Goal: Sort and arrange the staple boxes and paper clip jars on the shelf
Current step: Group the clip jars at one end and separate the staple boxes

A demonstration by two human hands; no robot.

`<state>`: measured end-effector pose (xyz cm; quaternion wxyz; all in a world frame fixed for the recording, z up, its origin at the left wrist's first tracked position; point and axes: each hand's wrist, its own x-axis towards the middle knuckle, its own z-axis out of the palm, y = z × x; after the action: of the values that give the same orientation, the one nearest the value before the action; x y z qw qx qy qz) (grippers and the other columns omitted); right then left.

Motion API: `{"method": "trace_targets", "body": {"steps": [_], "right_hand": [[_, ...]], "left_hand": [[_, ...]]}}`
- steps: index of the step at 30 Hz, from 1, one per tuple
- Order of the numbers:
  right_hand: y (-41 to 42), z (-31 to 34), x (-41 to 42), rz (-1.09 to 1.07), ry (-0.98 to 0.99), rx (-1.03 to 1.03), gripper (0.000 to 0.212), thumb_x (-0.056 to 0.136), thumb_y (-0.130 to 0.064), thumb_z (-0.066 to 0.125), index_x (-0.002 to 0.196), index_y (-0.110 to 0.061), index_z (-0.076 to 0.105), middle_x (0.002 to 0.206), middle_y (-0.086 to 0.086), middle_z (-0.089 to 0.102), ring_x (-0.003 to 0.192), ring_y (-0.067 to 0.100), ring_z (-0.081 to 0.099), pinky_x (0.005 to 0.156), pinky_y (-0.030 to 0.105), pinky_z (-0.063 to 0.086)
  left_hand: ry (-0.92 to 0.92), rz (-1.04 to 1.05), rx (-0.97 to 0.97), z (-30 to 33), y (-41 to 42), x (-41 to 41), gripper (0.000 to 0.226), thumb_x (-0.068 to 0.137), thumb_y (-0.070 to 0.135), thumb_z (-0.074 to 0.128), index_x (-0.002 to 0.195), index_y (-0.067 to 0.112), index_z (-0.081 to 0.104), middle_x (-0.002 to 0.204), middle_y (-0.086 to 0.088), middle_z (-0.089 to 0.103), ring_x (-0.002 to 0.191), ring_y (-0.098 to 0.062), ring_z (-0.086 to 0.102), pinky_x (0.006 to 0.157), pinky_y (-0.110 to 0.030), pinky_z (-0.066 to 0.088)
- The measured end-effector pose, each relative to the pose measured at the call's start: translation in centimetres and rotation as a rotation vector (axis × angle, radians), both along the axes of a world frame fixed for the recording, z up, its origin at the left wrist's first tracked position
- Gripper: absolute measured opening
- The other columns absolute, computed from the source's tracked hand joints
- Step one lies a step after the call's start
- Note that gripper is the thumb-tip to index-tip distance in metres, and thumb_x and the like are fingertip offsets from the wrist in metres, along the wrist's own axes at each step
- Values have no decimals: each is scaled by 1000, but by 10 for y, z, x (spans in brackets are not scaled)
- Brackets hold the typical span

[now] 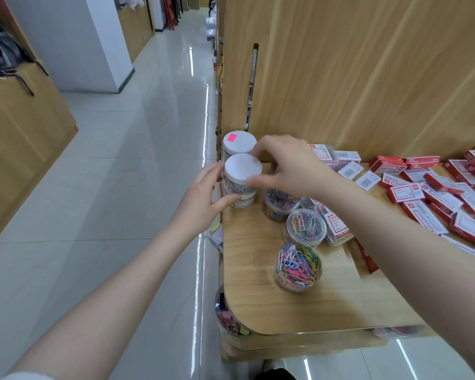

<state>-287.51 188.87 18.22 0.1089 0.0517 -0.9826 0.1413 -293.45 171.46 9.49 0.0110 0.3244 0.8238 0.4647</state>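
Up close, seen from the head: left hand (200, 198) and right hand (288, 165) both curled in a grip on white-lidded jar (240, 178) at shelf (258, 297) corner, in front of second jar (237, 142) (pink sticker on top). Clear jars (298, 267) of coloured clips just beside; red staple boxes (428, 193) scattered right.

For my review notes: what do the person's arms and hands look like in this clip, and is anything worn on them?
Both forearms are bare, with no gloves or watch visible. The left hand shows no jewellery. The right hand seems to carry a thin ring on one of its fingers, though it is too small to be sure. A strip of white sleeve shows at the bottom left corner, on the left arm.
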Motion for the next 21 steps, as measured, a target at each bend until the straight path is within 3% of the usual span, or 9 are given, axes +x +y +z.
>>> {"method": "trace_targets", "body": {"steps": [3, 5, 9, 11, 13, 15, 17, 19, 21], "right_hand": [[25, 11, -1, -230, 96, -237, 30, 85, -37, 60, 100, -11, 59, 95, -2, 52, 92, 13, 47, 73, 26, 30], [43, 8, -3, -387, 12, -229, 31, 86, -34, 58, 105, -10, 57, 96, 1, 53, 95, 20, 52, 70, 27, 32], [61, 5, -5, -299, -263, -407, 48, 83, -33, 62, 125, -20, 43, 106, 7, 56, 93, 24, 57, 83, 38, 48], [71, 9, -9, -224, -328, -517, 53, 84, -18, 60, 132, -20, 36, 109, 9, 55, 86, 21, 57, 76, 33, 49], [81, 9, -14, -172, -409, -438, 61, 82, -6, 55, 136, -22, 31, 114, 8, 53, 89, 19, 54, 72, 30, 47], [92, 4, -20, -141, -467, -193, 71, 79, -11, 59, 139, -28, 25, 118, 7, 51, 105, 22, 49, 87, 36, 44], [97, -2, -24, -128, -425, 34, 73, 77, -25, 65, 136, -33, 23, 108, 4, 52, 113, 24, 39, 97, 41, 31], [95, -7, -27, -105, -345, 143, 73, 76, -32, 68, 135, -29, 25, 98, 1, 55, 114, 23, 34, 97, 41, 23], [93, -14, -26, -89, -255, 203, 74, 76, -33, 68, 137, -26, 25, 93, -1, 52, 114, 24, 34, 95, 39, 22]], "left_hand": [[-147, 24, 50, 5, 0, 1, 85, 75, 29, 73, 144, 19, 25, 145, 4, 33, 123, -5, 36, 105, -27, 34], [-273, 4, 99, 11, 2, 0, 94, 72, 29, 76, 146, 24, 18, 150, 7, 26, 133, -8, 29, 108, -28, 28], [-305, -62, 31, 17, 9, -6, 109, 65, 31, 82, 147, 28, 11, 149, 15, 26, 135, -2, 25, 111, -26, 25], [-311, -92, 36, 17, 11, -7, 105, 66, 22, 82, 145, 30, 13, 134, 29, 34, 125, 7, 30, 99, -7, 27], [-308, -97, 42, 17, 13, -7, 104, 67, 16, 81, 145, 28, 13, 121, 36, 32, 118, 12, 31, 86, 5, 25], [-314, -89, 53, 14, 13, -9, 105, 67, 15, 81, 145, 28, 12, 127, 31, 33, 118, 12, 31, 91, -2, 26], [-316, -93, 52, 13, 14, -11, 107, 66, 16, 82, 145, 30, 13, 131, 27, 35, 116, 14, 35, 92, -3, 28], [-321, -90, 54, 12, 15, -12, 110, 62, 22, 85, 145, 31, 13, 132, 26, 37, 116, 14, 36, 86, 3, 28], [-325, -90, 50, 10, 15, -14, 112, 56, 31, 84, 145, 34, 14, 137, 23, 37, 121, 13, 36, 89, -2, 28]]}}
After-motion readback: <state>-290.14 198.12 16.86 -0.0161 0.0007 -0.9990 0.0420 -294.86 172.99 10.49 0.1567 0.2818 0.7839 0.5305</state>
